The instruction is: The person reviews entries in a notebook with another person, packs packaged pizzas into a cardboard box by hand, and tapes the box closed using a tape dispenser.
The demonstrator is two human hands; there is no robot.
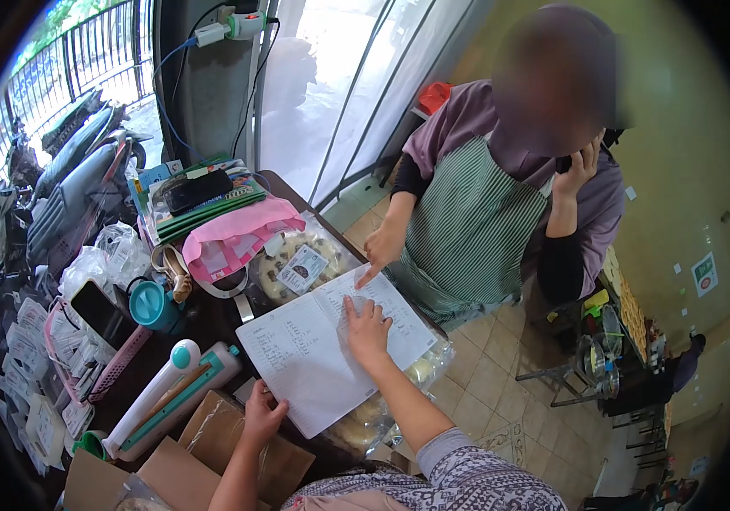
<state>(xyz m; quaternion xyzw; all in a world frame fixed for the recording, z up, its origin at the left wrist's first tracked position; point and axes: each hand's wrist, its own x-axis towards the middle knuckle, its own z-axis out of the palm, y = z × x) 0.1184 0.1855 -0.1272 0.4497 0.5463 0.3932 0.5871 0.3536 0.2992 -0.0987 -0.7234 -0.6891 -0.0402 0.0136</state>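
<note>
An open notebook (284, 362) with handwritten lines lies tilted over plastic-wrapped food packs. My right hand (367, 334) rests on its right-hand page, index finger stretched out against the writing. At the notebook's lower left edge is my left hand (264, 413), its fingers curled with the tips at the paper's edge. A co-worker's hand (384, 247) points at the top of the same page. Under the far side of the notebook shows a clear-wrapped round food pack (275, 260) with a white label.
The co-worker (475, 204) stands across the table, holding a phone to the ear. Left of the notebook are a pink cloth (241, 234), a teal cup (154, 305), a phone (103, 312) and a white-and-teal sealer-like device (182, 400). Cardboard boxes (220, 443) sit in front.
</note>
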